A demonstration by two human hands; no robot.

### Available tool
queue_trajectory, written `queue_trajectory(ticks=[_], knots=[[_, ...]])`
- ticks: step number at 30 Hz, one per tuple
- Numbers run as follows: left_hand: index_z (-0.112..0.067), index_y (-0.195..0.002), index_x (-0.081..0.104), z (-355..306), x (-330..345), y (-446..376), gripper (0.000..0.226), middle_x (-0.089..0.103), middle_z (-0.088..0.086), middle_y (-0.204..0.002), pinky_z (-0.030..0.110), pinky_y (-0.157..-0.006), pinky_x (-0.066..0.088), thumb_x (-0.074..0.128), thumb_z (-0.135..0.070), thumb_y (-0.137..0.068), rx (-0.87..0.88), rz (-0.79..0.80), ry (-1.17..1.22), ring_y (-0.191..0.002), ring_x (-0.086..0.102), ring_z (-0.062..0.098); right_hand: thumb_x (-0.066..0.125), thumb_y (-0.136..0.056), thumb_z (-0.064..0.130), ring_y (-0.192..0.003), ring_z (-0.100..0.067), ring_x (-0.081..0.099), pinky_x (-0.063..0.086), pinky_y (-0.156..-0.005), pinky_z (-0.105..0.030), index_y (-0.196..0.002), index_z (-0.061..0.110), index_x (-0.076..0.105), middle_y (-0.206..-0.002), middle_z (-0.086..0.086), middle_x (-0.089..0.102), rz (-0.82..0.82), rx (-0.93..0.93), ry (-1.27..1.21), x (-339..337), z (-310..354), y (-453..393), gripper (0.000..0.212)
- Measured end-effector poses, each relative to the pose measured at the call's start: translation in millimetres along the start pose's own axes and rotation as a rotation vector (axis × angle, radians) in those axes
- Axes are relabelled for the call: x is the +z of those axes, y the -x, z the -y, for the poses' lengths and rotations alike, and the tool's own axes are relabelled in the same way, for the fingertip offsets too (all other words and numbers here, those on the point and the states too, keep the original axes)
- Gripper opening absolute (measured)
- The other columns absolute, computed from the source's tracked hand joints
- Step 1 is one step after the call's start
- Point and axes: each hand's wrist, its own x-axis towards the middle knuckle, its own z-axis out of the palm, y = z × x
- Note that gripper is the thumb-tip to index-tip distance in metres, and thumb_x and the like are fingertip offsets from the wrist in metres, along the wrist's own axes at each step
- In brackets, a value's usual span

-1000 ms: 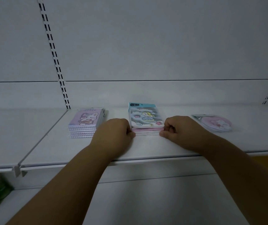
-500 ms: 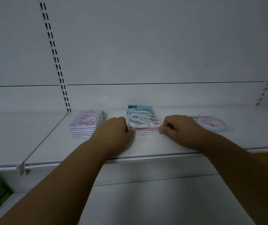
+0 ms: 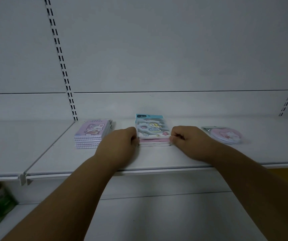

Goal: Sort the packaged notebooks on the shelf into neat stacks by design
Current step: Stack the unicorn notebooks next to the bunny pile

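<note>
A person's left hand and right hand, fingers curled, grip either side of a notebook stack between them on a white shelf

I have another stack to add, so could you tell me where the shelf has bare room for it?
The shelf is bare along its front edge, between the round pink packs and its right end, and left of the purple stack. It is crowded around the middle stack, where the left hand and right hand flank it.
</note>
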Motion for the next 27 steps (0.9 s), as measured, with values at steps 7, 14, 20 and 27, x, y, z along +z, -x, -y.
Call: queue_trajectory(ticks=[7, 14, 20, 27], knots=[[-0.02, -0.081, 0.052, -1.6, -3.2, -1.1, 0.026, 0.055, -0.006, -0.071, 0.024, -0.05, 0.03, 0.049, -0.04, -0.097, -0.049, 0.043, 0.02, -0.063, 0.049, 0.008, 0.047, -0.098, 0.03, -0.068, -0.012, 0.047, 0.033, -0.059, -0.024, -0.077, 0.023, 0.05, -0.071, 0.006, 0.052, -0.014, -0.042, 0.084, 1.2, -0.4, 3.9, 0.022], [-0.022, -0.104, 0.057, -19.7, -11.7, -10.5, 0.014, 0.059, 0.0, -0.106, 0.024, -0.073, 0.041, 0.05, -0.032, -0.097, 0.122, -0.202, 0.016, -0.094, 0.054, 0.017, 0.046, -0.098, 0.031, -0.076, -0.018, 0.051, 0.034, -0.066, -0.029, -0.083, 0.021, 0.052, -0.079, 0.003, 0.055, -0.06, -0.028, 0.159, 4.7, 1.1, 6.2, 0.02], [-0.022, -0.099, 0.067, -23.3, -6.3, -19.2, 0.018, 0.065, 0.001, -0.111, 0.026, -0.083, 0.046, 0.051, -0.029, -0.097, 0.209, -0.083, -0.018, -0.102, 0.055, 0.019, 0.046, -0.098, 0.031, -0.072, -0.014, 0.05, 0.036, -0.06, -0.025, -0.086, 0.017, 0.056, -0.076, 0.005, 0.055, -0.046, 0.059, 0.078, 1.3, 6.0, 7.5, 0.021], [-0.022, -0.101, 0.066, -25.6, -7.7, -17.0, 0.021, 0.063, 0.0, -0.105, 0.03, -0.082, 0.047, 0.051, -0.034, -0.094, 0.286, -0.165, -0.05, -0.095, 0.054, 0.018, 0.047, -0.096, 0.027, -0.069, -0.014, 0.05, 0.041, -0.063, -0.029, -0.085, 0.012, 0.058, -0.076, -0.001, 0.059, -0.144, 0.17, -0.052, -8.3, 10.5, 15.6, 0.021]])
